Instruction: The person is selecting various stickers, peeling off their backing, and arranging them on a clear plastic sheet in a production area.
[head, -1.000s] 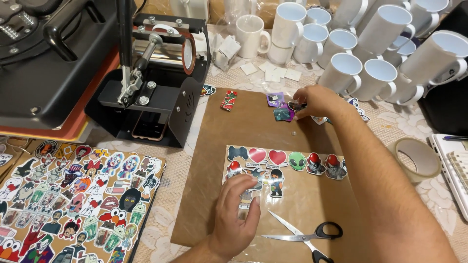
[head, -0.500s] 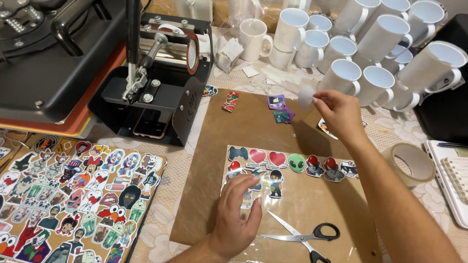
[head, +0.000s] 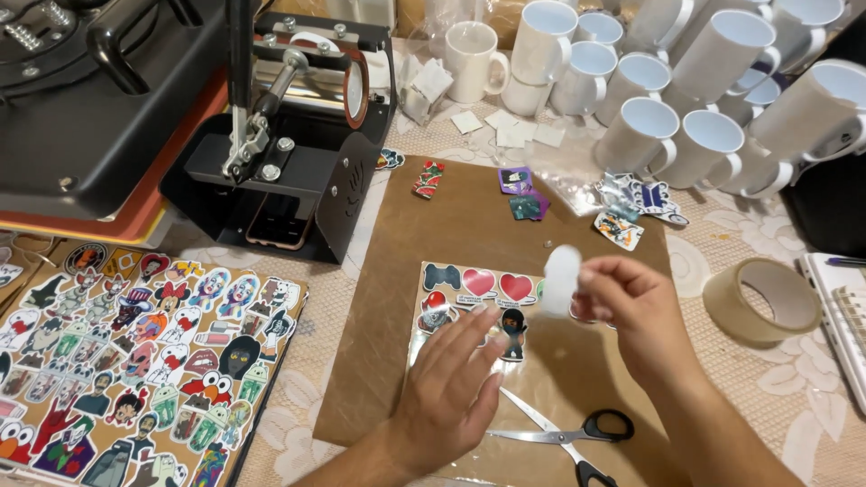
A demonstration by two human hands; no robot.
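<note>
The counter (head: 767, 379) is covered with a pale, patterned cloth. A brown paper sheet (head: 469, 225) lies at its centre and carries a clear strip of stickers (head: 478, 293), a few loose stickers (head: 519, 194) and black-handled scissors (head: 577, 433). Left of the sheet stands a black mug press (head: 298, 162), with a larger flat heat press (head: 81, 108) behind it. A full sheet of cartoon stickers (head: 144, 361) lies at the lower left. White mugs (head: 649, 126) are stacked along the far edge. A roll of tape (head: 762, 302) rests at the right, beside a notebook (head: 843, 316).

The left hand (head: 451, 388) lies flat, fingers spread and extended, pressing on the sticker strip; it grips nothing. The right hand (head: 631, 311) is raised just above the strip, fingers closed in a pinch on a small white piece (head: 561, 280).

The white piece is blurred; its material cannot be determined. The right hand covers the strip's right end. The notebook, the heat press and several mugs are cut off at the frame edges. No walls or floor are visible.
</note>
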